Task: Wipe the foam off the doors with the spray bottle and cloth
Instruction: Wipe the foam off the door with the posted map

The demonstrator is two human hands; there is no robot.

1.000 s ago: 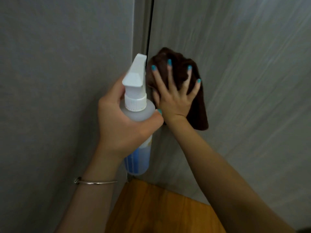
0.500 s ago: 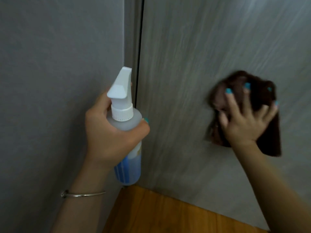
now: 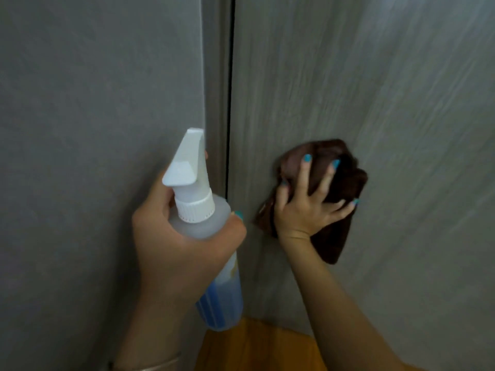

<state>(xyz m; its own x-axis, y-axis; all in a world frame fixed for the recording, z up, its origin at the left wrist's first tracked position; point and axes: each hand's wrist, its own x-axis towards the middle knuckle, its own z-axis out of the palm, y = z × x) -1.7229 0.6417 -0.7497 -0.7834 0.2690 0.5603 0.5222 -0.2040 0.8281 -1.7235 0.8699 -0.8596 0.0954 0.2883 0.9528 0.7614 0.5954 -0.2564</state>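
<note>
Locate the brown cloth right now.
In the head view the brown cloth is pressed against the right door under the right hand, just right of the door gap and the spray bottle.

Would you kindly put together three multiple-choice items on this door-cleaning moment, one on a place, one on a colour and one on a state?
1. Where is the cloth?
A. Against the right-hand door
B. On the wooden floor
C. Draped over the spray bottle

2. What colour is the liquid in the bottle?
A. Green
B. Blue
C. Red

3. How is the spray bottle held?
A. Lying on the floor
B. Hooked on a door edge
C. Gripped upright in the left hand

Answers:
1. A: the right hand presses the brown cloth on the right-hand door, right of the dark gap between the doors.
2. B: the lower part of the spray bottle shows blue liquid.
3. C: the left hand wraps the bottle's body, nozzle on top.
</note>
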